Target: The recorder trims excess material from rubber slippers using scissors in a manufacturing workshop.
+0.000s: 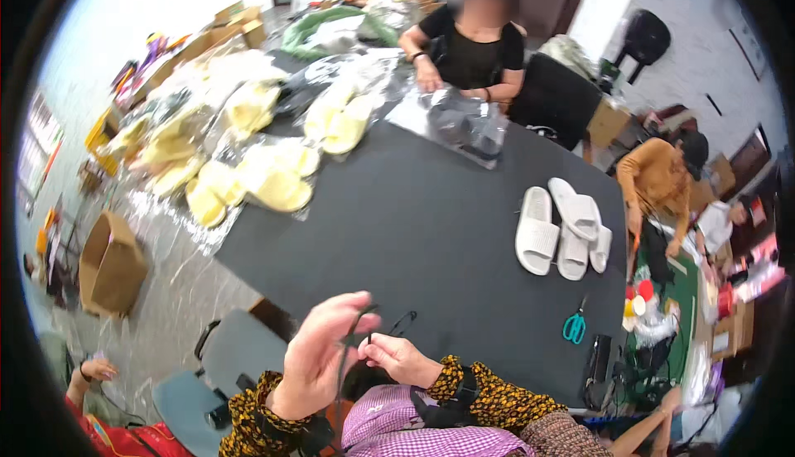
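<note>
My left hand (319, 353) is raised near the table's front edge, fingers stretched out and slightly blurred. A thin dark cord (342, 358) runs across it and hangs down past the wrist. To its right, my right hand (403, 359) is closed in a pinch on the cord, close to the left fingertips. Just beyond the hands, a small dark loop (403, 322) lies on the black tabletop (414, 233). Farther right lie teal-handled scissors (574, 327) and several white slippers (537, 238).
Clear bags of yellow slippers (277, 180) pile up at the table's far left. Across the table, a person (476, 43) handles a clear bag (464, 126) with dark contents. A cardboard box (112, 266) and a grey chair (240, 358) stand left. Another person (658, 175) bends at a green table (683, 308).
</note>
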`<state>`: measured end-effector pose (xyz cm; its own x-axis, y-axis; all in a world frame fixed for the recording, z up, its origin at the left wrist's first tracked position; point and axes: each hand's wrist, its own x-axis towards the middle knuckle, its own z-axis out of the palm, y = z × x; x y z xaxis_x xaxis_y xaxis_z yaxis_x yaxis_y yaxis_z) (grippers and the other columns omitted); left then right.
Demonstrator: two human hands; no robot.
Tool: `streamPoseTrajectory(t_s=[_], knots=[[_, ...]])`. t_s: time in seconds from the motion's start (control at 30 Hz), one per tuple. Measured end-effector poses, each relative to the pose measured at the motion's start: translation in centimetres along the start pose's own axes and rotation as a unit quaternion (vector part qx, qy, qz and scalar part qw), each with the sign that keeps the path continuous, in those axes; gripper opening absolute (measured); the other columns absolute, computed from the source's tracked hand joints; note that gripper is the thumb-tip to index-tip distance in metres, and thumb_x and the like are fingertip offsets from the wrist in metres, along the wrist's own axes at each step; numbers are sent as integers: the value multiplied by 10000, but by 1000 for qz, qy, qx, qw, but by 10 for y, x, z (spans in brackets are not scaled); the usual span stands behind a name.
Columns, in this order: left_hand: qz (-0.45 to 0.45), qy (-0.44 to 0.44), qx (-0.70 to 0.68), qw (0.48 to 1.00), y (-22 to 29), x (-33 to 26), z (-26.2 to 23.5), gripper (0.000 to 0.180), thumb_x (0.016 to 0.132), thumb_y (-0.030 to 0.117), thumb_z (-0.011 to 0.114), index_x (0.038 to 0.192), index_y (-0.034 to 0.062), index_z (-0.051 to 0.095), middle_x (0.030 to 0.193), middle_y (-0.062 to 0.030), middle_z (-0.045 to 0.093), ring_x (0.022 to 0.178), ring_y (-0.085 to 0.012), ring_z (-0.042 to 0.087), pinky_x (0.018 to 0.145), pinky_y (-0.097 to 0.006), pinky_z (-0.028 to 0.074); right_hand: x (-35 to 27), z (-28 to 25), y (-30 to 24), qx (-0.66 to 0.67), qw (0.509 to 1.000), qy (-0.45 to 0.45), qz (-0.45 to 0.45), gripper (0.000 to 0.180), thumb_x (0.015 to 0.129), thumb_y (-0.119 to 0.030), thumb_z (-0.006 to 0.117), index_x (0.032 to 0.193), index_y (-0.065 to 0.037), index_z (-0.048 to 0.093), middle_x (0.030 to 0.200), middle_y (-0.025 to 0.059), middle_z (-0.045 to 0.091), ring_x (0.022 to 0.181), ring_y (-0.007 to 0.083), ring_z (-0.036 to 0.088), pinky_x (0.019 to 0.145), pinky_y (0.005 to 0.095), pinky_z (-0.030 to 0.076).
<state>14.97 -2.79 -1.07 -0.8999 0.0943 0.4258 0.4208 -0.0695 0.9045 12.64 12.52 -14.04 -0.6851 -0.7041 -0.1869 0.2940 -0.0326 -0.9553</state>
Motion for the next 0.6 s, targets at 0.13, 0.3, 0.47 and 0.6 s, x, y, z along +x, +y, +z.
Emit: streamPoseTrajectory(t_s=[0.13,0.3,0.47,0.6], knots=[[-227,-37,221,948,-64,-20,-9,487,870,62,561,1318,-21,387,1294,-135,461,1121,-217,493,946,-346,410,-13,-29,-9,-14,995,91,-27,218,991,-204,414,952,-40,553,882,5,579,836,84,548,747,242,471],[-541,-150,-72,825,-99,-30,15,252,943,142,462,1071,-63,533,819,-102,635,611,-126,587,557,-249,482,-15,-47,1,24,994,97,-44,195,1001,-206,392,967,-71,528,847,-24,552,681,32,495,641,182,431],[-530,-78,-50,843,-96,-24,6,208,915,144,515,918,-26,634,594,67,436,484,-19,359,423,-196,278,-36,-73,-18,65,992,94,-58,278,1005,-288,371,869,-84,502,740,-29,505,627,49,471,589,193,411],[-487,5,-3,874,-94,-18,-20,162,911,95,501,860,-19,605,554,72,395,442,-20,320,388,-195,242,-60,-94,-21,65,990,13,-124,301,1001,-306,391,821,-87,491,699,-28,461,615,55,451,571,207,395]])
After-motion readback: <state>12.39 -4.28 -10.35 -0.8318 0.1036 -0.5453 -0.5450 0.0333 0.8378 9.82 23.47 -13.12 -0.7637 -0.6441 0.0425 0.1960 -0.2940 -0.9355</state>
